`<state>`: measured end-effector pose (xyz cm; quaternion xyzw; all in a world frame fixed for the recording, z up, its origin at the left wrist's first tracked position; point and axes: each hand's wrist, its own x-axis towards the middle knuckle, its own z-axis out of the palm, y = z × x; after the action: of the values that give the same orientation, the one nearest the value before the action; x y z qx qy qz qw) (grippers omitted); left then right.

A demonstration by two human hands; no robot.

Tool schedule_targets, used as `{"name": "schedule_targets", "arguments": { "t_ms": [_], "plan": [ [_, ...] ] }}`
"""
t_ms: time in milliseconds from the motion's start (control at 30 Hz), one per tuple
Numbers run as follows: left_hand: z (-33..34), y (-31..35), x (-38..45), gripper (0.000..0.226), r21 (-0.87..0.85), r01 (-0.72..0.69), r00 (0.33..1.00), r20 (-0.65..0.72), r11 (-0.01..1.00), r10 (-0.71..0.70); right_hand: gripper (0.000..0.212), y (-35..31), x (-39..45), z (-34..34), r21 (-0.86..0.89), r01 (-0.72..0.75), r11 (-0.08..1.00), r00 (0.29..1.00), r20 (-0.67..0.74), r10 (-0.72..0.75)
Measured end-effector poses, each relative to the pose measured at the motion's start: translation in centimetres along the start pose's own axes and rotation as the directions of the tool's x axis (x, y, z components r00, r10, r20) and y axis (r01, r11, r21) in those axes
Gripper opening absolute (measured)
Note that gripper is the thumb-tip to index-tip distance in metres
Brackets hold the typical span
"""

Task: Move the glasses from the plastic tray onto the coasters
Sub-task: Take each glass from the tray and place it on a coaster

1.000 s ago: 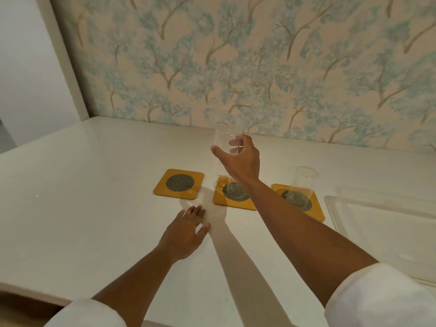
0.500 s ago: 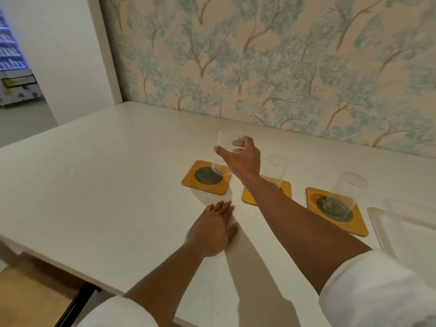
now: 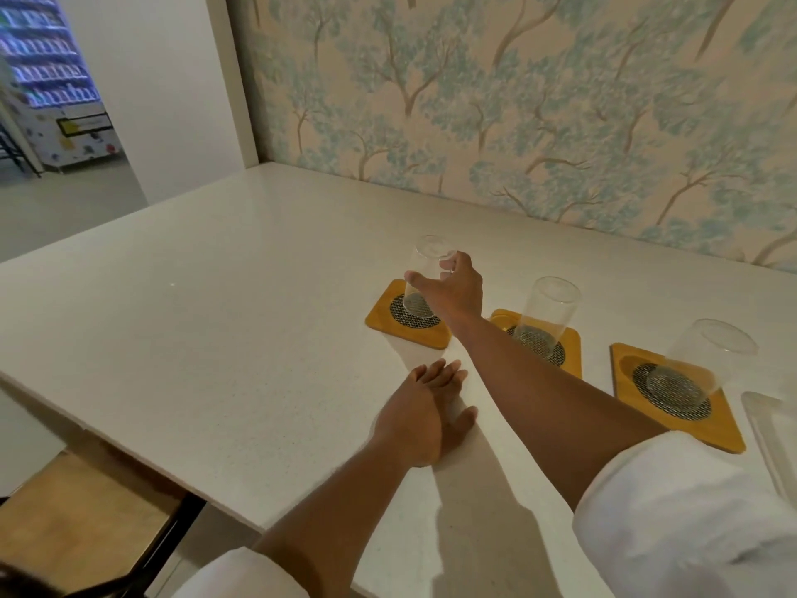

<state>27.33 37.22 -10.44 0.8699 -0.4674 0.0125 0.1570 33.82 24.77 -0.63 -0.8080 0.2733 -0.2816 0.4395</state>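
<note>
You are on the last placement, by the look of it; your right hand [image 3: 453,291] has the third glass [image 3: 425,276] over the left coaster [image 3: 407,315], thumb on the near side and fingers curled round the far side just under the rim, so the hand is grasping it rather than letting go. The glass sits at about twelve o'clock from your left hand [image 3: 425,418]; its base appears to be on the dark mesh centre of the coaster, though through clear glass I cannot say whether it is fully down or a hair above. The middle glass [image 3: 545,315] stands on the middle coaster [image 3: 569,345] at about two o'clock; the right glass [image 3: 698,364] stands on the right coaster [image 3: 698,427] at three o'clock; a corner of the plastic tray [image 3: 772,438] shows just beyond it, and no glass is visible in that part. Your left hand lies flat on the white table [image 3: 194,338], fingers extended, holding nothing. The next move calls for feeling the base settle, then spreading thumb and fingers and lifting clear without nudging the rim.
</note>
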Motion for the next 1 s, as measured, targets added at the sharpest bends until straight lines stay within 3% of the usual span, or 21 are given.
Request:
{"name": "schedule_targets", "arguments": {
  "t_ms": [600, 1000],
  "plan": [
    [-0.7, 0.4, -0.1, 0.069, -0.017, 0.029, 0.999, 0.018, 0.999, -0.029, 0.075, 1.2, 1.1, 1.9, -0.058, -0.033, 0.998, 0.996, 0.081, 0.038],
    [-0.7, 0.5, -0.2, 0.068, -0.031, 0.034, 0.999, 0.009, 0.999, -0.033, 0.105, 0.6, 0.1, 0.9, -0.032, -0.044, 0.999, 0.995, 0.086, 0.046]
  ]
}}
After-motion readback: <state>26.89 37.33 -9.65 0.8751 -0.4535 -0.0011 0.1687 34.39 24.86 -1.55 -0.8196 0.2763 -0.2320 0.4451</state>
